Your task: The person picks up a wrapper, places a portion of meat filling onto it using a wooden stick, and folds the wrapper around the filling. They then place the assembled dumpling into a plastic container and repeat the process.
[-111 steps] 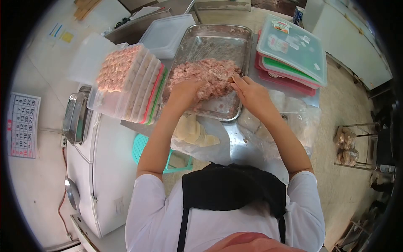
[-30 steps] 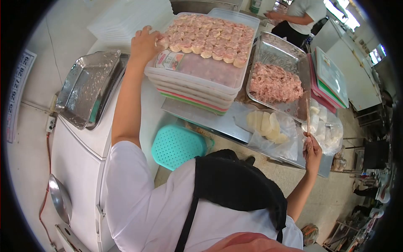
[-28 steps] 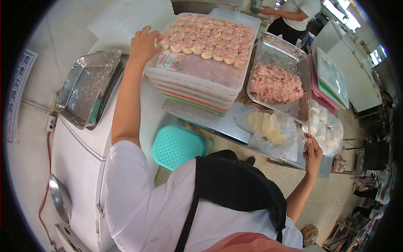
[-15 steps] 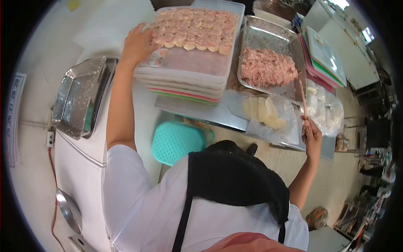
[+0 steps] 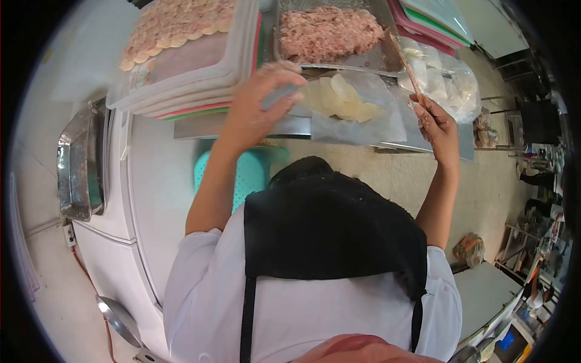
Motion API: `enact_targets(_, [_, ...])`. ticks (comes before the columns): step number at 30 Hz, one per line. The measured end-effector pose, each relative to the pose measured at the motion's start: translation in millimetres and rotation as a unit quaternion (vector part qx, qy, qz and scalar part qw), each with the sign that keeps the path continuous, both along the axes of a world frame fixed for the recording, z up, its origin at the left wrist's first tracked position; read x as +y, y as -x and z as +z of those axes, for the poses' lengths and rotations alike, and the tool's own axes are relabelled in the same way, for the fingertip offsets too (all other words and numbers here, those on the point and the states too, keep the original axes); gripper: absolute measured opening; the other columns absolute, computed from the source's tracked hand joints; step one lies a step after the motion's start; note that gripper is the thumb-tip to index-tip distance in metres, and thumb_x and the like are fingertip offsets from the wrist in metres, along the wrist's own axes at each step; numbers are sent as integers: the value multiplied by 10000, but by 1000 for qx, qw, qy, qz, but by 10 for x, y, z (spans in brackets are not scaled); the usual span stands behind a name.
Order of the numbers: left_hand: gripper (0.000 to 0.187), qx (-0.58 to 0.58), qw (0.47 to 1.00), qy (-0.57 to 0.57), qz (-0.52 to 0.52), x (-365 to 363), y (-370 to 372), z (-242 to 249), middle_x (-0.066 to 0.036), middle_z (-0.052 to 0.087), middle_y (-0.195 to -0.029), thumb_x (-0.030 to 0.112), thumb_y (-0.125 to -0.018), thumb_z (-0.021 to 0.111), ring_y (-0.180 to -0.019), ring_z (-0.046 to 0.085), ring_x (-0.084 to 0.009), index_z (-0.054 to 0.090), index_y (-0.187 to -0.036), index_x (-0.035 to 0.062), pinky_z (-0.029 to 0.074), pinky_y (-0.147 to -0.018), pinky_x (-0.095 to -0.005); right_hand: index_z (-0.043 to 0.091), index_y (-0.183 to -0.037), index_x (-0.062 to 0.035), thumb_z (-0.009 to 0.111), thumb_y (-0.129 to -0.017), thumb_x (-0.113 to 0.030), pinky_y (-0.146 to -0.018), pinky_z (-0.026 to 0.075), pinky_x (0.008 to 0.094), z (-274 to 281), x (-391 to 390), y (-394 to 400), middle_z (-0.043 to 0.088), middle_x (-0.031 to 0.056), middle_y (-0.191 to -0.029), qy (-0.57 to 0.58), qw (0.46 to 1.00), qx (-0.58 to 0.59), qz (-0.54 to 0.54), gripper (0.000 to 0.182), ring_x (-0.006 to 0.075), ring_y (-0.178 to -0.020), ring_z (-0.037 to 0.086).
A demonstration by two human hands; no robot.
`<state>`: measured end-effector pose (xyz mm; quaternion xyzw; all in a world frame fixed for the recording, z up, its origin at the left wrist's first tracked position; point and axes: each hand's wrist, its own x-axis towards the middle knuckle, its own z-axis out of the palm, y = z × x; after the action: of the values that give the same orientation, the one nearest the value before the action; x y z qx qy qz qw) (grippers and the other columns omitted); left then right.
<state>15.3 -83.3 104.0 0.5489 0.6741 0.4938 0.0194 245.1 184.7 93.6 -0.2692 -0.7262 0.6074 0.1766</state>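
Note:
My left hand (image 5: 261,100), fingers apart and holding nothing, is over the table edge, between the stacked plastic trays (image 5: 181,91) and some pale round dough wrappers (image 5: 345,100). The wrappers lie loosely piled on a clear plastic sheet (image 5: 384,124). My right hand (image 5: 434,124) is closed around the lower end of a thin wooden stick (image 5: 407,68), whose upper end reaches the metal tray (image 5: 388,45). In that tray sits a mass of pink minced meat (image 5: 330,33). Rows of meat-topped wrappers (image 5: 178,21) cover the far part of the top plastic tray.
A clear bag of white packets (image 5: 439,75) lies right of the wrappers. Behind it are stacked coloured trays or lids (image 5: 436,21). Below the table edge stands a turquoise perforated basket (image 5: 242,181). Empty metal trays (image 5: 82,160) rest at the far left.
My left hand has left the edge of the stacked trays and moved right, toward the wrappers. My right hand still grips the stick. The camera view has shifted.

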Motion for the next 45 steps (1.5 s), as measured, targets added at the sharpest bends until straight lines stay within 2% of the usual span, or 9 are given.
enact_targets(5, [173, 6, 994, 99, 48, 667, -295, -829, -132, 625, -1006, 61, -820, 621, -990, 591, -292, 637, -991, 35, 457, -870, -353, 643, -1148, -18, 649, -903, -191, -476, 232, 175, 12, 324, -459, 447, -100, -669, -11, 999, -43, 2, 299, -6, -544, 338])
enact_targets(18, [219, 55, 979, 191, 42, 1673, -1006, -1458, -135, 587, -986, 127, -768, 629, -973, 553, -300, 639, -973, 50, 449, -847, -409, 609, -1178, -8, 596, -936, -206, -460, 258, 175, -474, 1411, -1642, 422, -92, -627, -11, 995, -95, 37, 313, 2, -510, 345])
enact_targets(21, [242, 204, 939, 256, 103, 1778, -1144, -1543, -121, 582, -950, 142, -761, 639, -952, 559, -290, 650, -991, 66, 455, -832, -397, 612, -1175, -12, 593, -937, -198, -458, 256, 177, -514, 1569, -1670, 427, -93, -628, -6, 994, -93, 61, 302, 3, -507, 344])
enact_targets(24, [209, 195, 912, 323, 162, 1863, -1249, -1551, -110, 577, -933, 131, -745, 643, -949, 558, -285, 654, -942, 63, 458, -816, -384, 650, -1123, -5, 628, -915, -183, -479, 299, 186, -460, 1666, -1674, 513, -56, -697, 22, 992, -93, 76, 274, 24, -539, 393])
enact_targets(30, [82, 191, 937, 200, 214, 1882, -1158, -1740, -98, 582, -898, 119, -722, 617, -909, 560, -289, 636, -775, 59, 463, -818, -395, 647, -1130, -16, 617, -918, -179, -476, 288, 184, -495, 1691, -1581, 489, -66, -673, -6, 988, -95, 119, 268, 19, -534, 380])
enact_targets(33, [68, 268, 910, 256, 188, 1841, -1126, -1786, -104, 591, -856, 106, -745, 595, -888, 571, -296, 638, -769, 58, 463, -834, -395, 627, -1158, -18, 598, -930, -184, -472, 262, 177, -509, 1699, -1555, 443, -88, -659, -16, 983, -113, 146, 284, 5, -539, 364])
enact_targets(36, [62, 258, 905, 287, 179, 1875, -1031, -1819, -116, 601, -860, 105, -725, 616, -902, 580, -285, 639, -753, 55, 484, -788, -395, 651, -1123, -13, 622, -913, -176, -468, 271, 188, -436, 1672, -1536, 473, -73, -650, 4, 982, -116, 150, 268, 11, -523, 365])
enact_targets(42, [136, 174, 945, 246, 126, 1804, -1046, -1573, -124, 604, -833, 133, -805, 587, -828, 585, -283, 667, -865, 41, 475, -738, -394, 647, -1132, -11, 629, -910, -191, -462, 262, 189, -399, 1483, -1631, 443, -82, -629, 5, 985, -109, 134, 286, 8, -514, 350])
enact_targets(45, [132, 29, 968, 151, 200, 1743, -1098, -1451, -130, 652, -839, 142, -842, 586, -829, 624, -259, 674, -864, 46, 490, -729, -375, 647, -1135, -10, 630, -909, -192, -464, 266, 189, -426, 1345, -1707, 449, -80, -637, 23, 984, -109, 136, 291, 9, -521, 358])
